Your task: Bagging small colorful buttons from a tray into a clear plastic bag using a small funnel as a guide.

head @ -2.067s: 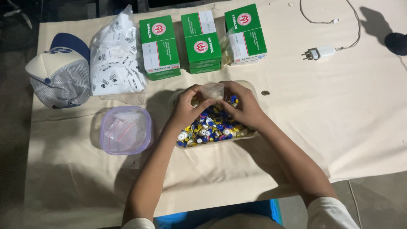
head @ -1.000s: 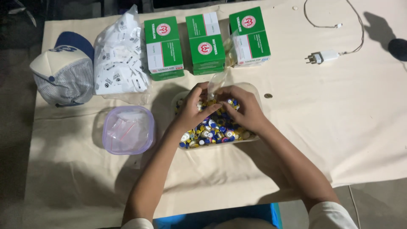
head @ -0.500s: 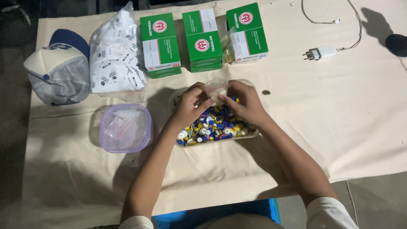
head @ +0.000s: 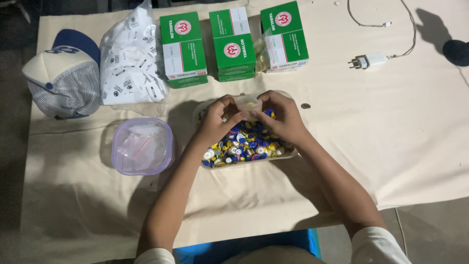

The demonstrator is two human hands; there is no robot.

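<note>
Hands, left hand (head: 218,119) and right hand (head: 283,116), pinch a small clear bag (head: 246,102) together above the tray of colourful caps (head: 244,146) at frame centre.

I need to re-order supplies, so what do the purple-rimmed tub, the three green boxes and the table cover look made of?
Tub: likely clear, glossy plastic; small bags show through it. Green boxes: likely printed cardboard, with sharp folded edges. Table cover: probably matte beige cloth; it creases and drapes.

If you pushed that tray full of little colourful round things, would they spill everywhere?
Probably some would. The small round pieces are heaped loose above the shallow tray's rim, so a quick shove might scatter them, and being round they could roll. A slow push would likely slide the tray over the cloth.
</note>
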